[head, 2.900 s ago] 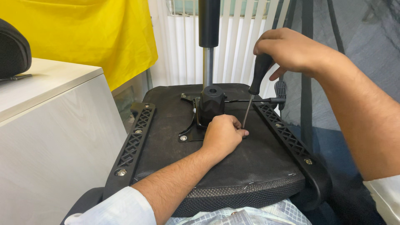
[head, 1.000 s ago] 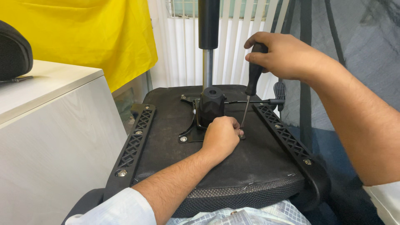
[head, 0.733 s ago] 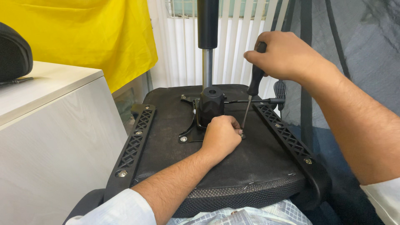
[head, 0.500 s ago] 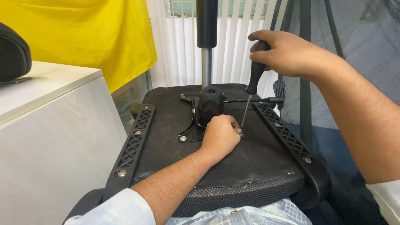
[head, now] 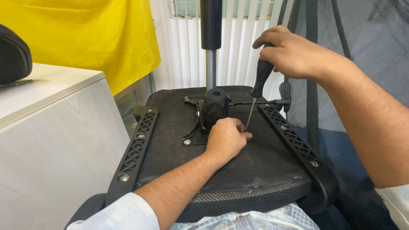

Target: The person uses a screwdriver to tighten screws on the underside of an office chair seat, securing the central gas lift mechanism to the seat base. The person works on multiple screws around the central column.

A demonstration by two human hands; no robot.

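Note:
An upturned black office-chair seat [head: 238, 179] lies across my lap, underside up. A black metal mechanism plate [head: 192, 133] with a round hub [head: 215, 104] is bolted at its middle. My right hand [head: 294, 53] grips the black handle of a screwdriver [head: 257, 91], held nearly upright with its tip down at the plate's right edge. My left hand [head: 226, 139] rests curled on the seat, its fingers pinched around the screwdriver tip, hiding the screw there.
A grey gas-lift column [head: 211, 51] rises behind the hub. Black plastic armrest brackets [head: 138, 147] run along both sides of the seat. A white cabinet [head: 51, 140] stands at left, a yellow cloth [head: 85, 38] and white blinds behind, dark mesh at right.
My right hand has shifted its hold on the screwdriver handle and twisted slightly, with the tip staying at the same spot. My left hand has stayed in place.

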